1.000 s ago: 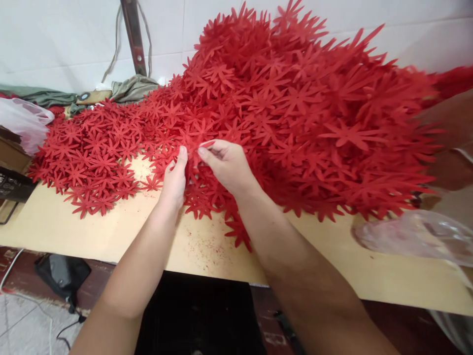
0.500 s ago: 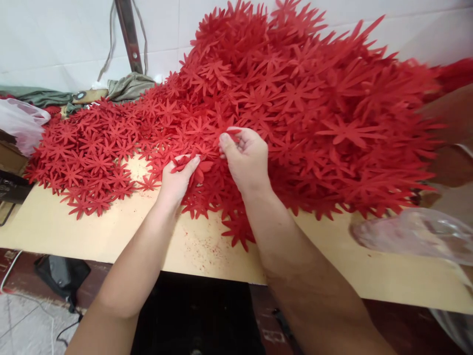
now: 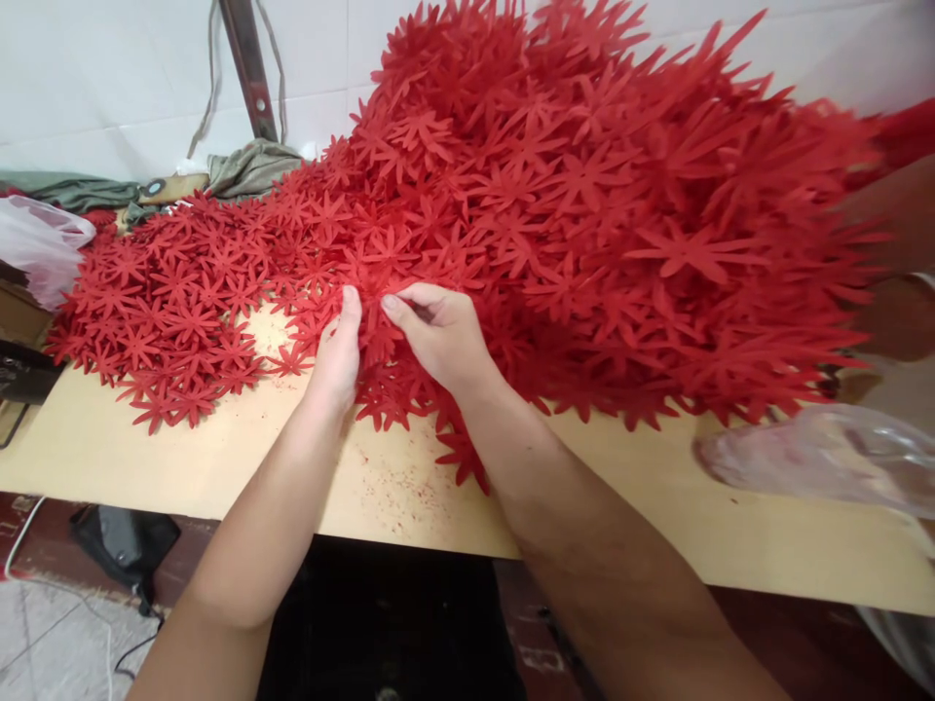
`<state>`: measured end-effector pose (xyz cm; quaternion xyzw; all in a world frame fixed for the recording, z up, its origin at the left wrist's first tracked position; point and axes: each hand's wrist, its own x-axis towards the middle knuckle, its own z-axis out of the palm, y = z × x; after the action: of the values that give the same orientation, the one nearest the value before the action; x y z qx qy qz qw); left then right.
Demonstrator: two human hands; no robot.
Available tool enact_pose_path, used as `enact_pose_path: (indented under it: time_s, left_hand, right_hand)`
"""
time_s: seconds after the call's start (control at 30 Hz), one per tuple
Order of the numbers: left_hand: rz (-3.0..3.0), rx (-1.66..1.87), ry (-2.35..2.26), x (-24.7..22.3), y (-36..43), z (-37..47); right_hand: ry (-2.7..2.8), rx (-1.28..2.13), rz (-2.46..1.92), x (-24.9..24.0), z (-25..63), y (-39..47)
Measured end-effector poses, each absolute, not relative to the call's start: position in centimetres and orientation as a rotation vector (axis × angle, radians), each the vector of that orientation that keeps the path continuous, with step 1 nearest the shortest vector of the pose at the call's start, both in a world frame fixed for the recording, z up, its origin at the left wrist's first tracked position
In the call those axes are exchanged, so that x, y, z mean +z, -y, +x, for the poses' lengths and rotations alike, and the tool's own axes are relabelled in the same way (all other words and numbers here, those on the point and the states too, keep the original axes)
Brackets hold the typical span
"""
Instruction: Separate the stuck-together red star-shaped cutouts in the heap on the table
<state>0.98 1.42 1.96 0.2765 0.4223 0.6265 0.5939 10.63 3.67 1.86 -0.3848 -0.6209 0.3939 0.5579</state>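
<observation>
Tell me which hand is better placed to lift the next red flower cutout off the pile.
Probably the right hand: its fingertips already pinch a red flower cutout at the pile's near edge, while the left hand only presses alongside.

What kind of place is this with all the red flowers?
Probably a small craft workshop: a huge heap of red cut-out flowers covers a plain wooden worktable, and both hands sort them.

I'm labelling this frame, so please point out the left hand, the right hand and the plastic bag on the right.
left hand (image 3: 337,352), head view, on the back of the hand.
right hand (image 3: 442,333), head view, on the back of the hand.
plastic bag (image 3: 818,456), head view, on its clear crumpled middle.
</observation>
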Motion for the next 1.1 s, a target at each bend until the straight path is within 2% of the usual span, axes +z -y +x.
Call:
enact_pose_path:
  time_s: [0.33, 0.57, 0.87, 1.1]
  left_hand:
    - [0.686, 1.538, -1.065, 1.7, -1.3, 1.1]
    - [0.814, 1.508, -1.106, 1.7, -1.3, 1.0]
    - [0.699, 1.521, -1.074, 2.1, -1.3, 0.9]
    - [0.623, 1.472, -1.012, 2.3, -1.1, 1.2]
  right_hand:
    - [1.209, 0.775, -0.948, 0.3, 12.8, -6.0]
    - [1.359, 0.642, -0.983, -0.6, 13.6, -6.9]
    - [1.527, 1.001, -0.859, 2.2, 11.5, -3.8]
    - [1.366, 0.803, -1.018, 0.1, 12.7, -5.9]
